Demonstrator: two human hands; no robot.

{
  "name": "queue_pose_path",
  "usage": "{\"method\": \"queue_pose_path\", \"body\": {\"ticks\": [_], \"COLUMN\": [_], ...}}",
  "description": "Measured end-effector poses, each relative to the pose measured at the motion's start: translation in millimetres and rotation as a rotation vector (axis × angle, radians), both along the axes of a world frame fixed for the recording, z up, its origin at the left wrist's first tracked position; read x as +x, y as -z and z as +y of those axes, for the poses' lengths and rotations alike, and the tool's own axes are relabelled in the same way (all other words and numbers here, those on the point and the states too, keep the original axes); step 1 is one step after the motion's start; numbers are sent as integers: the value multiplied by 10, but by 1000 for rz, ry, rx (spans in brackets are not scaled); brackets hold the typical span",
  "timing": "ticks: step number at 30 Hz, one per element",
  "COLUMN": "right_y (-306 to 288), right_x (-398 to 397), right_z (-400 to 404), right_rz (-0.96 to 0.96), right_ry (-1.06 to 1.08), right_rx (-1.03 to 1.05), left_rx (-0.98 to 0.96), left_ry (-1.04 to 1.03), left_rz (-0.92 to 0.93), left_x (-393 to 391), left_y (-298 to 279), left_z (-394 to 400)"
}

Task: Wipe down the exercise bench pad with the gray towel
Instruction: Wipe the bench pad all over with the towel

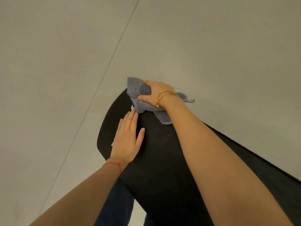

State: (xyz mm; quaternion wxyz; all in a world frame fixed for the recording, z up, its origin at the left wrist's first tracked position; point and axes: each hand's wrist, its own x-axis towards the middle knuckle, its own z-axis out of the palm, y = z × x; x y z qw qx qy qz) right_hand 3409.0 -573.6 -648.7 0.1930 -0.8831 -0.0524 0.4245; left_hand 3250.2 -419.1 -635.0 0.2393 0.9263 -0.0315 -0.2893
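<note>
The black exercise bench pad (156, 160) runs from the lower right up to its rounded far end at mid-frame. At that far end lies the bunched gray towel (138, 93). My right hand (156, 92), with a gold bangle at the wrist, grips the towel from above, thumb and fingers curled round the bunch, and holds it against the pad. A flap of the towel and its hanging loop stick out past my right wrist. My left hand (128, 137) lies flat on the pad's left side with fingers straight, its fingertips just short of the towel.
Pale gray floor (65, 79) with thin seam lines surrounds the bench on every side. Dark trouser legs (117, 204) show under the pad at the bottom edge, between my forearms.
</note>
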Motion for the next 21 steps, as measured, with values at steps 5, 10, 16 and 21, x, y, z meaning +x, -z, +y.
{"method": "queue_pose_path", "body": {"ticks": [5,10,16,21], "right_y": [-10,-839,-1313,-658], "right_x": [-16,-692,-1077,-597], "right_z": [-56,-947,-1340,-774], "right_rz": [36,57,22,70], "right_ry": [48,160,158,115], "right_rx": [83,21,-96,-29], "left_rx": [-23,-26,-23,-22], "left_ry": [5,-75,-91,-81], "left_rz": [8,70,80,38], "left_x": [1,31,-63,-221], "left_y": [17,-133,-302,-375], "left_z": [55,-84,-285,-478]}}
